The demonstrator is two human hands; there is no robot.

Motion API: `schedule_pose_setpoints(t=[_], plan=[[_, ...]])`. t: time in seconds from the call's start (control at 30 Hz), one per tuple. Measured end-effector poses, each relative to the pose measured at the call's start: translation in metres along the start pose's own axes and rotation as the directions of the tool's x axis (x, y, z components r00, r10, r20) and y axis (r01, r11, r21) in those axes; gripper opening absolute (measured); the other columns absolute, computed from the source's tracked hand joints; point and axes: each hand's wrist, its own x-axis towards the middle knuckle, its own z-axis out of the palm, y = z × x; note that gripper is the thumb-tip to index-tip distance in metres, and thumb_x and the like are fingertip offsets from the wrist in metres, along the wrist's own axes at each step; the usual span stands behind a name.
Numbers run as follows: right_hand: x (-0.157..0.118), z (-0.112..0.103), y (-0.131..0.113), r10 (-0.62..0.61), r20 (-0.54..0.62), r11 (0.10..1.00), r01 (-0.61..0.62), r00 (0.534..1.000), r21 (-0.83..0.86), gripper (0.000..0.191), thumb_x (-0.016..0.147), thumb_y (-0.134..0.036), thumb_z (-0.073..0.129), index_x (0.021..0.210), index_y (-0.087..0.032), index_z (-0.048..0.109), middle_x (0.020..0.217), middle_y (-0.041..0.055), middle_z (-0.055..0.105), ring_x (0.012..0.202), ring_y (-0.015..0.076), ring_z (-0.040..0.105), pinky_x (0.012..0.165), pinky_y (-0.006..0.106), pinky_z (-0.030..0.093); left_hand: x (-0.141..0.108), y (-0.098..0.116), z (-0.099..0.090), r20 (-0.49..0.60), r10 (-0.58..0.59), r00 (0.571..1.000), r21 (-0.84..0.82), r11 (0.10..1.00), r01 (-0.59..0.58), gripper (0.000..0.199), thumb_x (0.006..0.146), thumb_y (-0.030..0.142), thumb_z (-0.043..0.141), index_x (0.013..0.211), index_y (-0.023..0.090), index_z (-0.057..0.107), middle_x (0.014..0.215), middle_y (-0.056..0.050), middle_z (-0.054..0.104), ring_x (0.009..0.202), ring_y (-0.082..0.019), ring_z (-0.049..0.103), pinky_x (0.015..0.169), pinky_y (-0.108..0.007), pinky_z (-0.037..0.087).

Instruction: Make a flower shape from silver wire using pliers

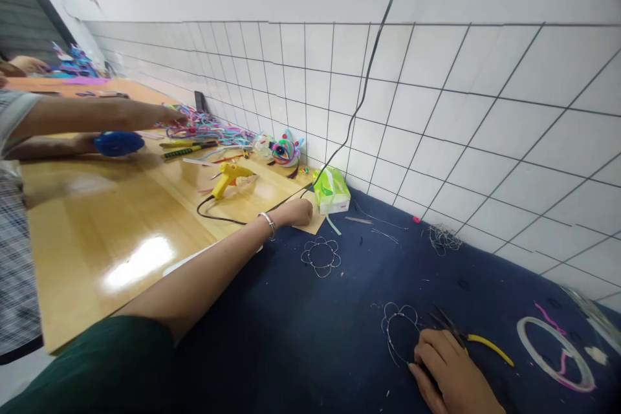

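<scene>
My left hand point(297, 212), with a silver bangle at the wrist, is stretched forward over a brown card point(315, 223) beside a green tissue pack point(332, 191). Its fingers are closed, and what they hold, if anything, is hidden. At the lower right my right hand point(449, 365) pinches the end of a flower-shaped wire piece point(400, 314) between thumb and finger. Pliers with yellow handles point(490, 344) lie on the dark blue cloth, partly behind that hand. A finished-looking wire flower ring point(321, 257) lies flat nearer the left hand.
A yellow glue gun point(228, 178) with a black cord rests on the wooden table point(92, 233). At the left another person's arms point(97, 115) reach over it, near a blue object point(119, 143). Tangled wire point(444, 239) lies by the grid wall, and a clear coil point(555, 356) at the right.
</scene>
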Motion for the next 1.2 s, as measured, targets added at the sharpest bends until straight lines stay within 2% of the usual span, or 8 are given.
schedule_pose_setpoints(t=[0.2,0.37,0.5,0.63,0.77,1.07,1.2], plan=[[0.001,-0.001,0.001,0.008,-0.007,1.000,-0.008,1.000,0.005,0.013,0.082,-0.016,0.041,0.077,-0.020,0.053,0.082,0.0065,0.055,0.074,0.0188,0.052,0.064,0.033,0.046,-0.007,0.005,-0.004,0.065,-0.005,0.998,-0.321,0.947,0.025,0.026,0.065,0.022,0.050,0.084,0.014,0.065,0.056,0.000,0.057,0.045,-0.008,0.045,0.042,-0.017,0.032],[0.001,-0.001,0.000,-0.006,0.006,1.000,0.006,1.000,-0.010,0.012,0.081,-0.017,0.042,0.078,-0.020,0.053,0.083,0.0069,0.055,0.074,0.0190,0.052,0.065,0.034,0.045,-0.015,0.010,-0.004,0.023,0.000,1.000,-0.476,0.880,0.011,0.024,0.069,0.028,0.051,0.083,0.014,0.063,0.061,0.000,0.058,0.048,-0.007,0.046,0.042,-0.015,0.031],[0.001,0.000,0.000,-0.009,0.001,1.000,0.009,1.000,-0.004,0.011,0.081,-0.017,0.043,0.079,-0.019,0.053,0.082,0.0068,0.055,0.074,0.0187,0.052,0.065,0.034,0.045,-0.017,0.007,0.006,-0.029,-0.034,0.999,-0.524,0.852,0.014,0.019,0.069,0.027,0.053,0.078,0.012,0.062,0.059,0.000,0.058,0.049,-0.007,0.048,0.045,-0.015,0.033],[0.001,0.000,0.001,-0.010,-0.012,1.000,0.010,1.000,-0.001,0.011,0.082,-0.017,0.043,0.080,-0.019,0.053,0.082,0.0068,0.055,0.074,0.0186,0.052,0.065,0.034,0.046,-0.018,0.002,0.021,-0.015,-0.064,0.998,-0.529,0.847,0.046,0.017,0.066,0.027,0.057,0.074,0.012,0.061,0.055,0.001,0.057,0.049,-0.008,0.051,0.047,-0.017,0.038],[0.000,0.000,0.000,-0.007,0.008,1.000,0.007,1.000,-0.013,0.012,0.082,-0.018,0.042,0.078,-0.020,0.053,0.082,0.0068,0.055,0.073,0.0185,0.052,0.065,0.034,0.046,-0.019,-0.001,0.026,-0.010,-0.073,0.997,-0.509,0.859,0.057,0.016,0.066,0.026,0.057,0.074,0.013,0.060,0.055,0.001,0.057,0.049,-0.009,0.053,0.048,-0.018,0.041],[0.002,-0.002,0.000,-0.024,-0.043,0.999,0.023,0.999,-0.035,0.016,0.084,-0.022,0.041,0.076,-0.020,0.054,0.081,0.0064,0.056,0.072,0.0178,0.054,0.064,0.031,0.046,-0.021,0.008,0.013,-0.084,-0.058,0.995,-0.333,0.942,0.027,0.014,0.066,0.025,0.053,0.071,0.016,0.062,0.057,0.002,0.058,0.051,-0.010,0.050,0.048,-0.019,0.033],[0.002,-0.001,0.000,-0.011,-0.013,1.000,0.011,1.000,-0.017,0.014,0.083,-0.019,0.041,0.077,-0.020,0.054,0.081,0.0065,0.055,0.073,0.0179,0.053,0.064,0.032,0.046,-0.024,0.011,0.008,-0.094,-0.015,0.995,-0.247,0.969,-0.009,0.015,0.067,0.026,0.053,0.072,0.017,0.064,0.058,0.002,0.059,0.054,-0.011,0.050,0.049,-0.019,0.031]])
